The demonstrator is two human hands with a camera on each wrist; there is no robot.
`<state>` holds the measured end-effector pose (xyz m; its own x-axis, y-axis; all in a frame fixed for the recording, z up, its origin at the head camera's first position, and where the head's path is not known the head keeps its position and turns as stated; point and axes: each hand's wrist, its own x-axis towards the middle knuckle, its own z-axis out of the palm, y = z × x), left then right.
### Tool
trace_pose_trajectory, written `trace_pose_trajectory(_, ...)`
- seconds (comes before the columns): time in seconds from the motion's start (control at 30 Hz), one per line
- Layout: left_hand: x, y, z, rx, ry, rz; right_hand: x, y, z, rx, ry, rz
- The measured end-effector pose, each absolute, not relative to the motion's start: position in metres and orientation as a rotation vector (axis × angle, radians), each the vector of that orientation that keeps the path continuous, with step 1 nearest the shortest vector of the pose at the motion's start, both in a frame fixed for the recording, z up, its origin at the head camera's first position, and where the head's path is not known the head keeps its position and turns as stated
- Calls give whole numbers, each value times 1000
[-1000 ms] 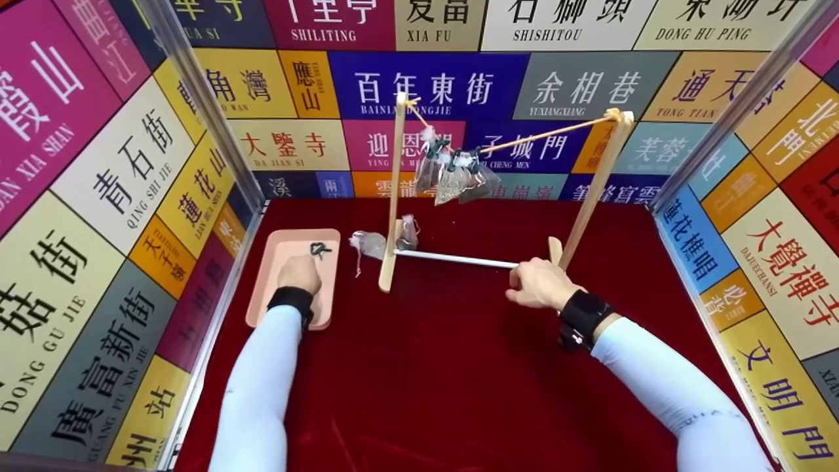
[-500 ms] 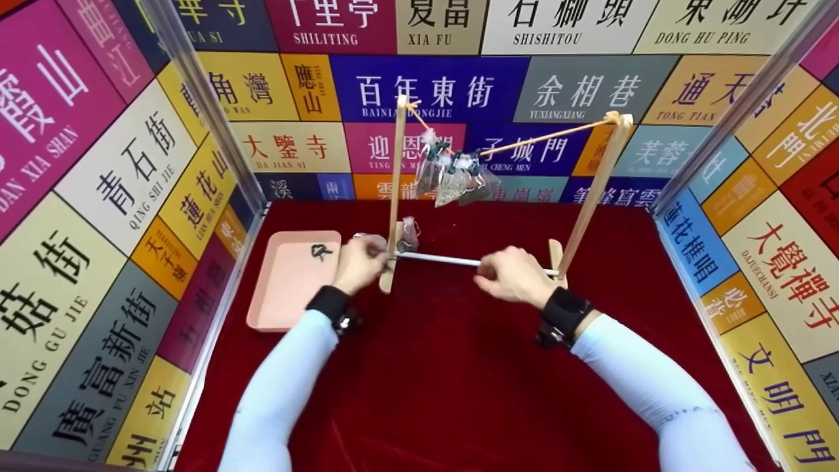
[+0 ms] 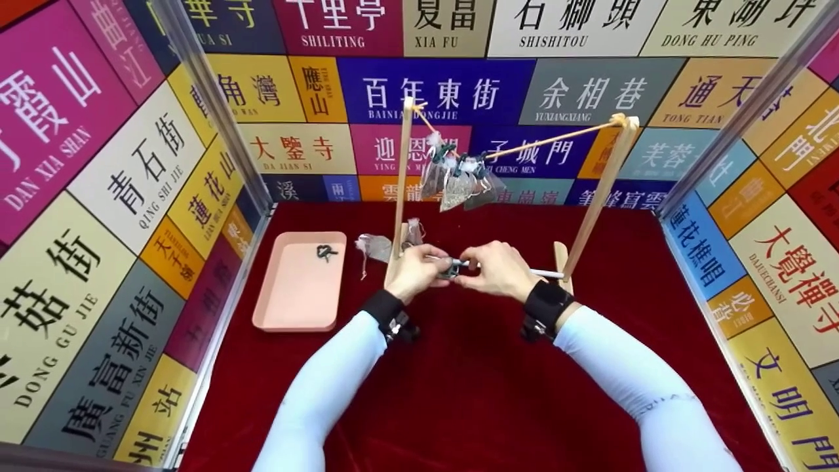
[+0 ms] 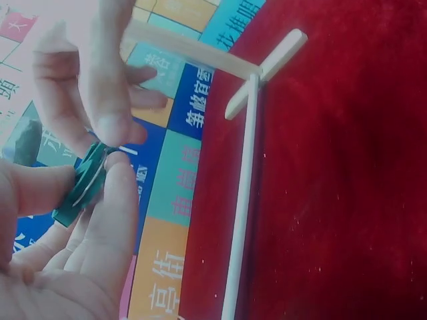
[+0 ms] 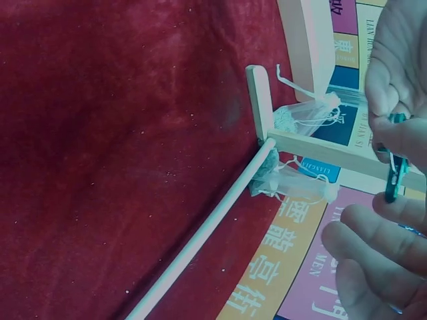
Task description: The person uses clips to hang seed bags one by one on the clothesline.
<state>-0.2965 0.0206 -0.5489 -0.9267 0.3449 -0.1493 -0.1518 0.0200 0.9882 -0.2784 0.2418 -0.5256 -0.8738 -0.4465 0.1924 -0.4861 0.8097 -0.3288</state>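
Both hands meet at a small dark green clothespin (image 4: 83, 183) above the white crossbar (image 3: 547, 273) of a wooden stand. My left hand (image 3: 416, 270) pinches the clothespin between thumb and fingers. From the other side, my right hand (image 3: 498, 270) holds its other end with the thumb and fingertips. Behind them, several small sheer drawstring bags (image 3: 459, 187) hang clipped with green clothespins on a yellowish cord (image 3: 557, 142) between the stand's posts. Two more drawstring bags (image 5: 307, 115) lie on the red cloth by the left post (image 3: 403, 177).
A pink tray (image 3: 295, 314) stands on the red cloth (image 3: 459, 393) at the left, with dark clothespins (image 3: 326, 252) inside it. The right post (image 3: 600, 196) rises beyond my right hand. Walls printed with place names surround the cloth.
My left hand has moved right from the pink tray to the middle, carrying a clothespin. My right hand has come left along the crossbar to meet it. The hanging bags have stayed put.
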Motion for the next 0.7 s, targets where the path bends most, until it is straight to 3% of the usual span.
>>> trace_pose_trajectory(0.33, -301, 22, -547, 232, 2137, 1883, -276, 256, -535, 808, -2751, 416)
trace_pose_trajectory(0.5, -324, -1, -551, 313, 2715, 1509, -273, 270, -540, 736, -2799, 349)
trace_pose_trajectory(0.7, -356, -44, -561, 118, 3099, 1013, -269, 289, -550, 639, -2854, 269)
